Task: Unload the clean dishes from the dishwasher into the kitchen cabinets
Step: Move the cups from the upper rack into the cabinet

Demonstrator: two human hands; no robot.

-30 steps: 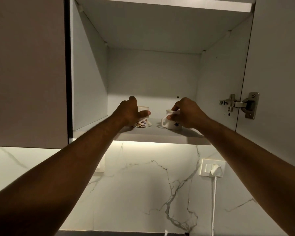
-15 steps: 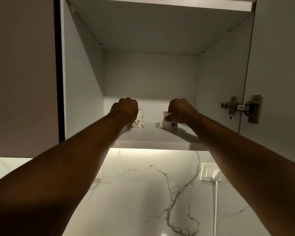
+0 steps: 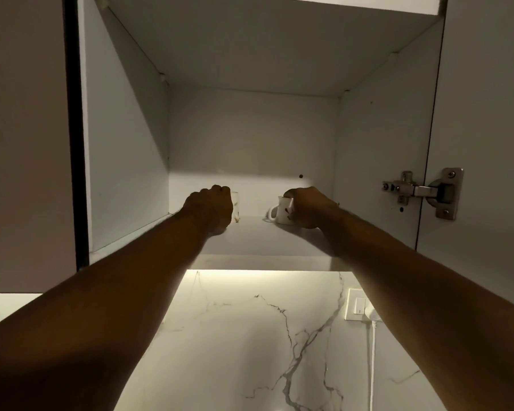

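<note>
Two white patterned cups stand deep on the bottom shelf (image 3: pixel 258 238) of an open wall cabinet. My left hand (image 3: pixel 211 209) is curled around the left cup (image 3: pixel 235 207), which shows only as a sliver past my knuckles. My right hand (image 3: pixel 307 207) grips the right cup (image 3: pixel 282 210) from its right side; the cup's handle points left. Both cups sit on the shelf, near its back wall. The dishwasher is out of view.
The cabinet door (image 3: pixel 484 129) hangs open at the right on a metal hinge (image 3: pixel 424 191). A closed cabinet front (image 3: pixel 24 137) is at the left. An upper shelf (image 3: pixel 279 1) spans above. Below are a marble backsplash (image 3: pixel 250 336) and a wall socket (image 3: pixel 359 305) with a white plug.
Both hands have pushed the cups further back into the cabinet. The left hand now covers most of its cup, and the view has come closer to the shelf.
</note>
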